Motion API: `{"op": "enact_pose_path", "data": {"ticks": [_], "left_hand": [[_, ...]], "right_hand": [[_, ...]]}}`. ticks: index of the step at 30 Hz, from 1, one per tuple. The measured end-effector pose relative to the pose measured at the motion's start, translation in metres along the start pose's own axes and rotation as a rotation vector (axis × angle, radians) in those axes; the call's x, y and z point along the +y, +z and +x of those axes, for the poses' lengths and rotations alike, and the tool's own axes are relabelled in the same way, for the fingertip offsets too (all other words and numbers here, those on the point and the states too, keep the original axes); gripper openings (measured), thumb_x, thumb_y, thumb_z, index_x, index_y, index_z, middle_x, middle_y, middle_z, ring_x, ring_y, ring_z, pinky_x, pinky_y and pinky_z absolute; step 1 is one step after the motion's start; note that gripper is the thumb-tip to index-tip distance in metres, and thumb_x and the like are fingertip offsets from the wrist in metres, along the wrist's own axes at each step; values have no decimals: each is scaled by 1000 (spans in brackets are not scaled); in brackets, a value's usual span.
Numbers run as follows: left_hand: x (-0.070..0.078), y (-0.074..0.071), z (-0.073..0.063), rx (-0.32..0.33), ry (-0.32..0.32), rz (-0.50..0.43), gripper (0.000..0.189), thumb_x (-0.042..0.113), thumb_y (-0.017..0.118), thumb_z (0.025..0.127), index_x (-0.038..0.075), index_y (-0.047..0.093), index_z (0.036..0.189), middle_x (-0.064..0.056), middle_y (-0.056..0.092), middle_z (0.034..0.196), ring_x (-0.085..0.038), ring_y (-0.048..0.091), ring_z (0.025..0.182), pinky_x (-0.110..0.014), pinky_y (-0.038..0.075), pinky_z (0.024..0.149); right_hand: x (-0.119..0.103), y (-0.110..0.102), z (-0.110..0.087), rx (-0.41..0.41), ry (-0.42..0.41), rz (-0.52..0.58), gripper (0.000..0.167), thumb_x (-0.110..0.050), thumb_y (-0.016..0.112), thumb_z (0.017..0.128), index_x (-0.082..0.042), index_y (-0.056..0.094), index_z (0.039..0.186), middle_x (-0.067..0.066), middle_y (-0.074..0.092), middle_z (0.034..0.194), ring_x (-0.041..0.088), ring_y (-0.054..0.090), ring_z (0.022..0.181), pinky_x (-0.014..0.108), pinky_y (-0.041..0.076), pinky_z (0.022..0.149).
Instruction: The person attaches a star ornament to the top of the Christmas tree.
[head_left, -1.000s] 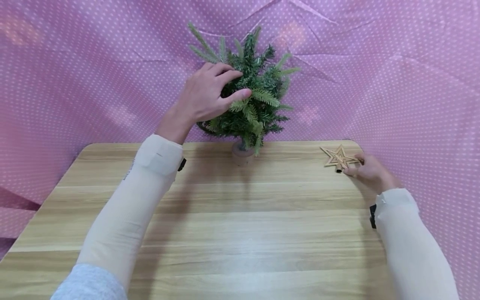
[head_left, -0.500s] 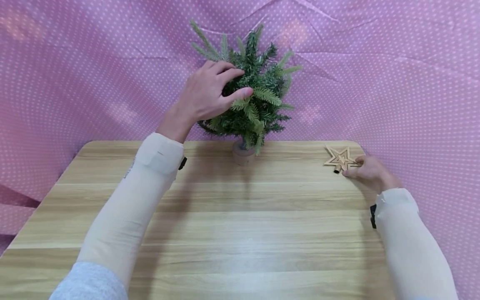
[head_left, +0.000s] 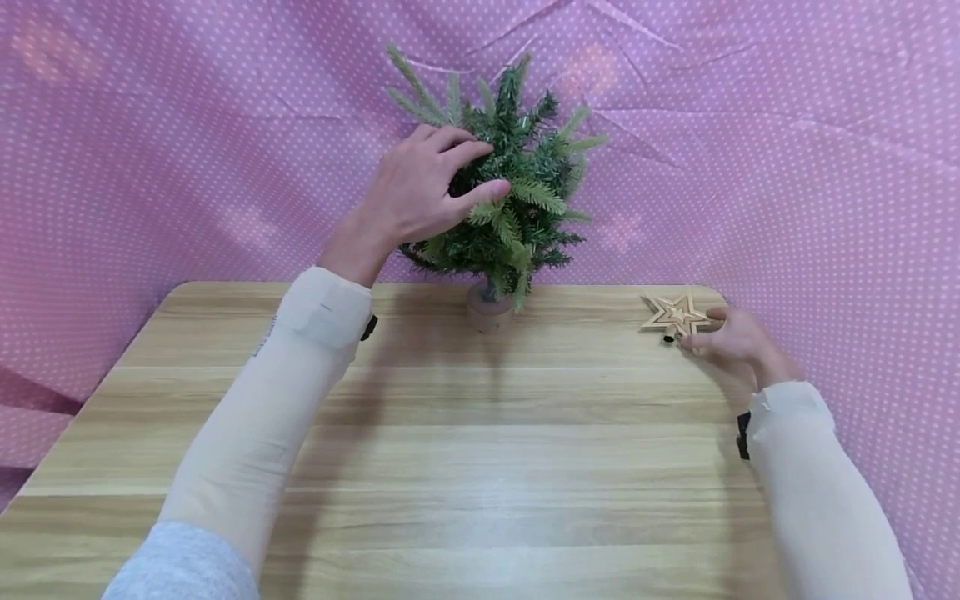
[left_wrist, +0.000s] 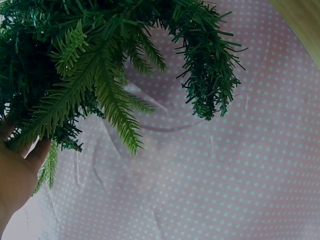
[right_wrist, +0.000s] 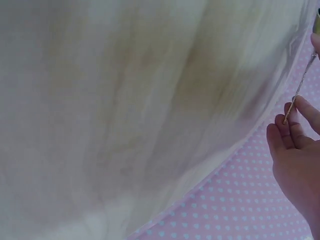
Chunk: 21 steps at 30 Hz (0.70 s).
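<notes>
A small artificial Christmas tree [head_left: 532,162] with a round pot-like base [head_left: 490,314] stands upright near the table's far edge. My left hand [head_left: 420,185] holds its left side, thumb across the front and fingers among the branches, where foliage hides some of them. Drooping sprigs [left_wrist: 117,107] fill the left wrist view's top, the left hand [left_wrist: 17,182] at its edge. At the far right corner, my right hand [head_left: 738,340] pinches a gold star tree topper [head_left: 675,315] by its right side. A short dark-ended socket is under the star. The right wrist view shows its thin edge.
The light wood table [head_left: 480,467] has rounded far corners. Pink dotted cloth [head_left: 750,167] hangs behind it and along both sides, close to the right hand.
The star has tilted slightly in the right hand and shifted a little, its socket moving left. The left hand keeps its place on the tree; the head view has drifted slightly.
</notes>
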<state>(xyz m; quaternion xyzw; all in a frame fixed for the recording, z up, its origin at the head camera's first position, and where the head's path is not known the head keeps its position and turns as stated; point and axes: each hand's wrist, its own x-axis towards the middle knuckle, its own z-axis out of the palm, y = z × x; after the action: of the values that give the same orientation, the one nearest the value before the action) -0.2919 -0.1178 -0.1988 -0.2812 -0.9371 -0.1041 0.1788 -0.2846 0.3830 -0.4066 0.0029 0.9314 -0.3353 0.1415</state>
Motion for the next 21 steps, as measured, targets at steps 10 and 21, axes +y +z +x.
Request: {"op": "enact_pose_path", "data": {"ticks": [10,21], "left_hand": [[1,1,1,12,10,5,74,72,42,97,22,50,152,-7,47,154,-30,39,141,-54,34,114],[-2,4,1,25,15,-8,73,71,44,97,22,52,150,-7,49,151,-31,41,140,-55,35,113]], "right_hand": [[-17,-3,-1,139,-97,-21,95,-32,82,86,22,31,145,46,37,143,56,44,125,66,39,104],[-41,-8,1,202,-191,-135,89,-38,79,88,16,39,145,43,36,146,61,30,136,76,26,106]]}}
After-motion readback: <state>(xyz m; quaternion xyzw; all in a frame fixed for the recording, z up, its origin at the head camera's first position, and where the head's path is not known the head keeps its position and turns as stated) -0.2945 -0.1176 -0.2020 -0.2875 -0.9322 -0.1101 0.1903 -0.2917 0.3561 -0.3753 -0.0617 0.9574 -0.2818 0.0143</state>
